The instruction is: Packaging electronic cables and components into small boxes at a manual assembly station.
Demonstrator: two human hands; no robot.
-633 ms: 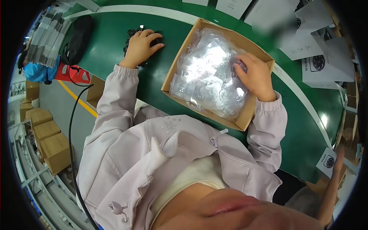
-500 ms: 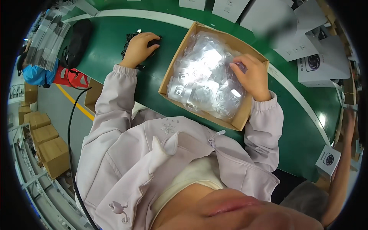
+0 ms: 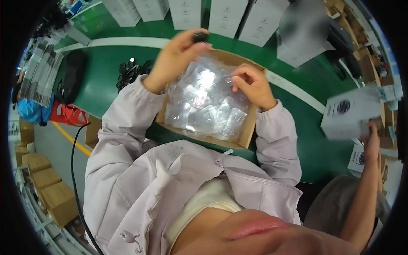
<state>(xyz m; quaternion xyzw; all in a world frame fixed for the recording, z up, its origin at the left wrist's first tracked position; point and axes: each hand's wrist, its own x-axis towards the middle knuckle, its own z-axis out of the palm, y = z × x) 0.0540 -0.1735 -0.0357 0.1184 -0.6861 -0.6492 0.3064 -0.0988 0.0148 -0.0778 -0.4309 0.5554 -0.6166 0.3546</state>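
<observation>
Now that our left hand (image 3: 176, 57) has lifted off the far-left pile, fingers pinch a small black part (image 3: 199, 37) above the box (image 3: 248, 138); right hand (image 3: 250, 85) grips a clear bag (image 3: 204, 104).

A: Lighting?
B: Bright, even, from overhead; soft shadows. Glare whitens the clear plastic bags (image 3: 208, 102) in the brown cardboard box (image 3: 248, 131).
A: Picture quality?
B: Fisheye bends edges; black rim. The co-worker's white box (image 3: 350, 117) is motion-blurred.
</observation>
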